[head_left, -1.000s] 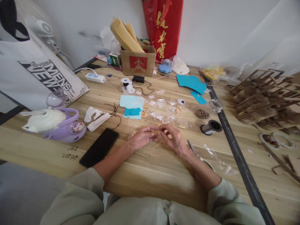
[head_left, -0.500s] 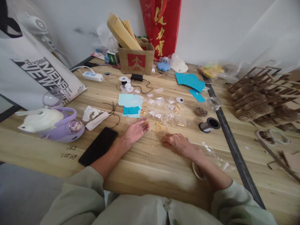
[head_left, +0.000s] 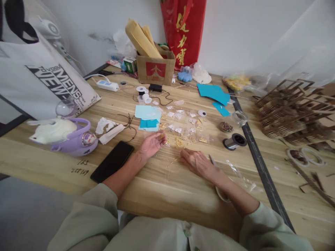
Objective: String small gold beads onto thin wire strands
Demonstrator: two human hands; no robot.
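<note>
My left hand (head_left: 151, 144) rests palm up on the wooden table (head_left: 167, 188), fingers loosely curled, with a few small gold pieces near its fingertips. My right hand (head_left: 196, 161) lies palm down and flat on the table, fingers stretched toward a thin gold chain (head_left: 175, 161). Just beyond both hands lie several small clear bags of gold findings (head_left: 183, 129). What the left fingers hold, if anything, is too small to name.
A black phone (head_left: 112, 161) lies left of my left arm. A purple teapot-shaped toy (head_left: 70, 137), crumpled tissue (head_left: 104, 125), blue paper (head_left: 148, 116), a wire spool (head_left: 234, 141), a bead jar (head_left: 226, 126), a cardboard box (head_left: 155, 68) and wooden lattice pieces (head_left: 293, 108) surround the hands.
A second ago both hands met fingertip to fingertip over the gold pieces. They have since parted: the left turned palm up to the left, the right dropped flat nearer me.
</note>
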